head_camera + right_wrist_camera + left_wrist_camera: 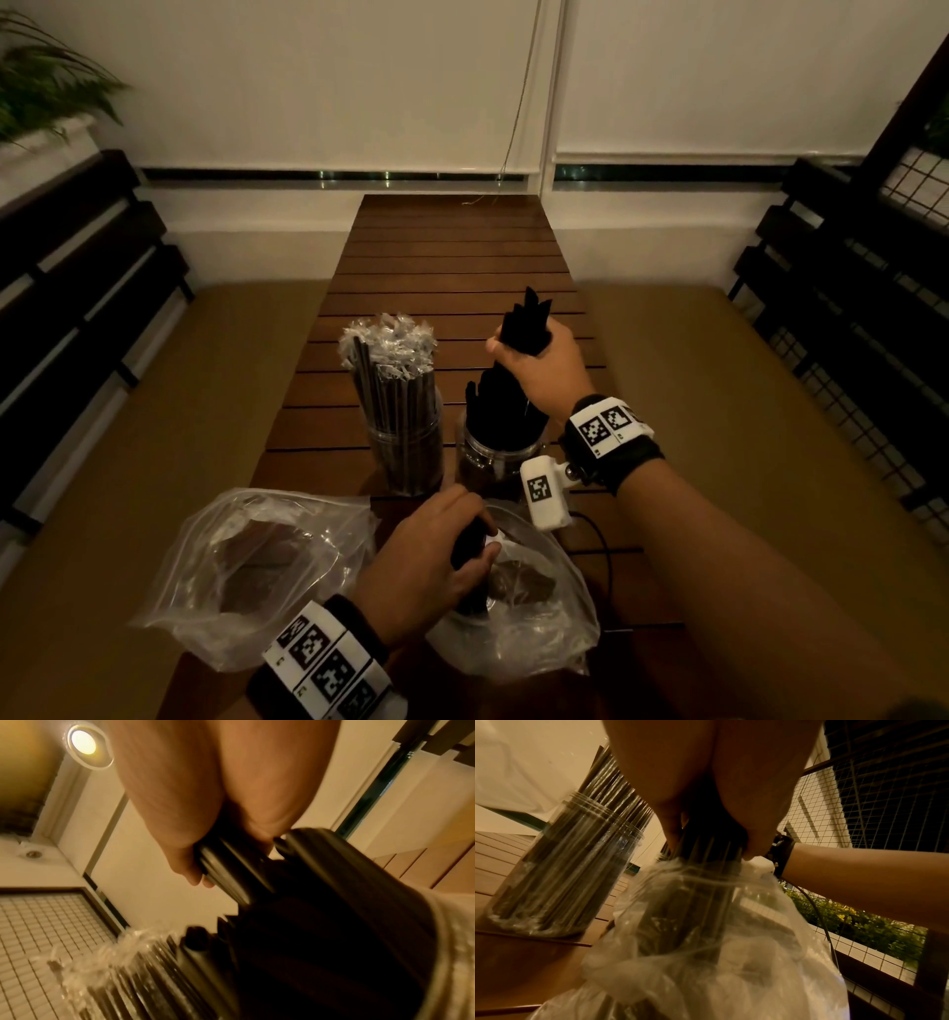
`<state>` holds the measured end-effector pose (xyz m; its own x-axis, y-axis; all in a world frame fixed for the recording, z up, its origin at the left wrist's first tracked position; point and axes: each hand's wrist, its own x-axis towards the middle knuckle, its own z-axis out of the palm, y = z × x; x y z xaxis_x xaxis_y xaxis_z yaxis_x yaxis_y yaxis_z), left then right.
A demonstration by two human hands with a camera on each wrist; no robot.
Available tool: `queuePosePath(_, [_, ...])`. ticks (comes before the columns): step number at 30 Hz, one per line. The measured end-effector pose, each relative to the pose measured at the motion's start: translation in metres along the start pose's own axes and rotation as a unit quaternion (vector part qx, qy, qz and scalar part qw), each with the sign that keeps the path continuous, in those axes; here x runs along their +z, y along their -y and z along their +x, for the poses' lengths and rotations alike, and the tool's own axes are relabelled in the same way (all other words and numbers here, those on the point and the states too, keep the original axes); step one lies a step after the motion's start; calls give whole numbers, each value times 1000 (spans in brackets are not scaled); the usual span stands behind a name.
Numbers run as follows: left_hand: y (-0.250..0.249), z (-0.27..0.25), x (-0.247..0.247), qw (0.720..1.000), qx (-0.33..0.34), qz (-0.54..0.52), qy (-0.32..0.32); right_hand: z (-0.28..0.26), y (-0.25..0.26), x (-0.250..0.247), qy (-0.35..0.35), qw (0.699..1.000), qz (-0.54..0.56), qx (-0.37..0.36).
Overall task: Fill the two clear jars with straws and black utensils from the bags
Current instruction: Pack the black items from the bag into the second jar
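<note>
Two clear jars stand side by side on the slatted wooden table [462,246]. The left jar [408,452] is packed with wrapped straws [395,370]; it also shows in the left wrist view as the straw jar [572,866]. The right jar [490,462] holds black utensils. Above it, my right hand [518,349] grips a bundle of black utensils [526,318], whose lower ends reach into that jar. My left hand [475,539] grips a few black utensils [470,552] inside the near right clear bag [518,632].
A second crumpled clear bag [257,560] lies at the near left of the table. A black cable [608,555] runs across the table under my right forearm. Dark slatted benches flank the table, with a wire mesh panel [919,180] at the right.
</note>
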<state>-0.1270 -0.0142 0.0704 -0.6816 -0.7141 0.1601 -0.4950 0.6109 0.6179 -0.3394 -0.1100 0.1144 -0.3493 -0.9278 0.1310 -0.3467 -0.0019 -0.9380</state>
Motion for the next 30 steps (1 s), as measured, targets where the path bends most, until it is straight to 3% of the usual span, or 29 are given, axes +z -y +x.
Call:
queuePosePath(7, [1,-1,0,1000,2,-4,-2,-1,-4,3,0,993,-119,11])
queuePosePath(11, [1,-1,-1,1000,4,-4,-5,-7,-15,9,35,976,-212,41])
queuePosePath(15, [1,-1,-2,1000,3,-6,-2,-10,-18,6,56,983,-166,55])
queuePosePath(22, [1,0,-3,1000,0,-14,-1,-14,6,-8,4,989,-134,-64])
queuePosePath(24, [1,1,-3,1000,4,-16,4,-12,10,-2,49,968,-221,-108])
queuePosePath(28, [2,2,-3,1000,3,-15,8,-16,-3,11,179,878,-428,-117])
queuePosePath(30, [2,1,-2,1000,6,-14,5,-18,-5,10,177,873,-436,-126])
